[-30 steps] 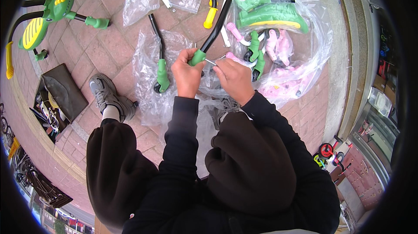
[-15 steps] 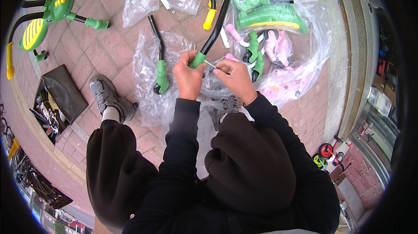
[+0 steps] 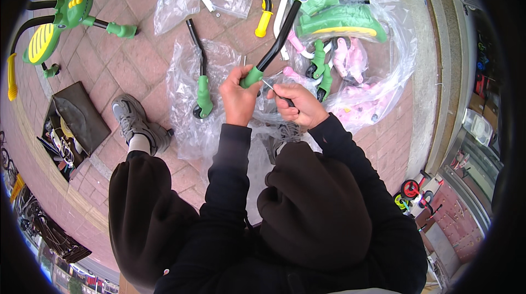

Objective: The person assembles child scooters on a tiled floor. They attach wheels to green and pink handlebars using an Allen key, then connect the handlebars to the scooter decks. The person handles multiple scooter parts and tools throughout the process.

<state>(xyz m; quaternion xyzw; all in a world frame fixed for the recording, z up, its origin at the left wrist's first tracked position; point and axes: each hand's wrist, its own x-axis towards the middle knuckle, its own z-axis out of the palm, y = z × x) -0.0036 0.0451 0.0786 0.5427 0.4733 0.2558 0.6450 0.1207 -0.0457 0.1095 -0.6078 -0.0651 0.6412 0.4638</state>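
My left hand [image 3: 239,97] is closed around the green plastic end [image 3: 252,76] of a bent black tube [image 3: 281,36], which slants up to the right. Closed on a screwdriver with a dark handle [image 3: 286,100], my right hand [image 3: 304,106] points its thin metal shaft at the green end. Whether the tip sits in a screw is too small to tell. Left of my left hand, a similar black tube leg with a green caster [image 3: 204,98] lies on clear plastic wrap [image 3: 179,75]. Beyond my right hand are loose green casters [image 3: 319,61] and pink parts [image 3: 353,58].
A large clear bag [image 3: 402,31] holds a green animal-shaped body [image 3: 339,23]. Black handlebars with yellow grips [image 3: 264,23] lie at the far middle. An assembled green ride-on toy [image 3: 74,8] stands far left, above an open dark tool bag [image 3: 82,116]. A stone kerb [image 3: 435,75] runs along the right.
The black tube's top has swung right and slightly down. My right hand has shifted right and lower and turned, its fingers now wrapped round the screwdriver's handle.
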